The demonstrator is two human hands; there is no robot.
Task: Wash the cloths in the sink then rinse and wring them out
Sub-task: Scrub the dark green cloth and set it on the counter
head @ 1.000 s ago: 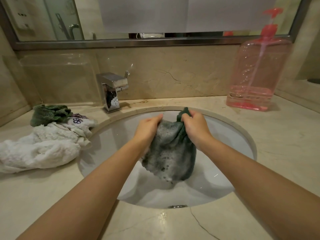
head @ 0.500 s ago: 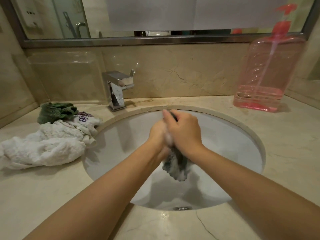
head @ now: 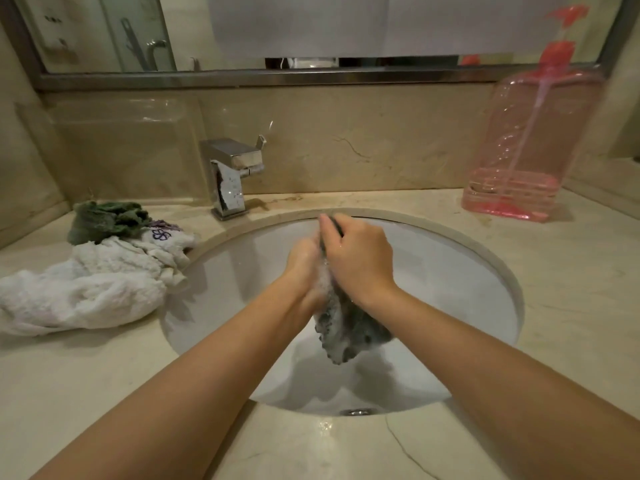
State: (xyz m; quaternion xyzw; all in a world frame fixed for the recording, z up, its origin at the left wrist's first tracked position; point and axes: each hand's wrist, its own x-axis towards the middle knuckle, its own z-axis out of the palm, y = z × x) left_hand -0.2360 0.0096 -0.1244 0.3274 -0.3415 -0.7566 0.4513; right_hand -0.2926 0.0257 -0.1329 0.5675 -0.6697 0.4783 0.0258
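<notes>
Over the white oval sink (head: 467, 306) I hold a soapy dark green cloth (head: 349, 330) bunched between both hands. My right hand (head: 360, 261) grips its upper part from the right, and my left hand (head: 303, 268) presses and grips it from the left, with foam between the palms. The cloth's lower end hangs down into the basin. On the counter at the left lies a heap of cloths: a white towel (head: 83, 289), a white cloth with purple flower embroidery (head: 166, 237) and a green cloth (head: 104, 221).
A chrome faucet (head: 230, 174) stands behind the sink at the left, with no water running. A large pink pump bottle (head: 533, 147) stands at the back right of the beige marble counter (head: 571, 289). A mirror runs along the wall above. The drain (head: 356, 412) shows at the basin's near edge.
A second ago the cloth was spread open between my hands. I have since brought the hands together, bunching it, and they keep rubbing it with foam.
</notes>
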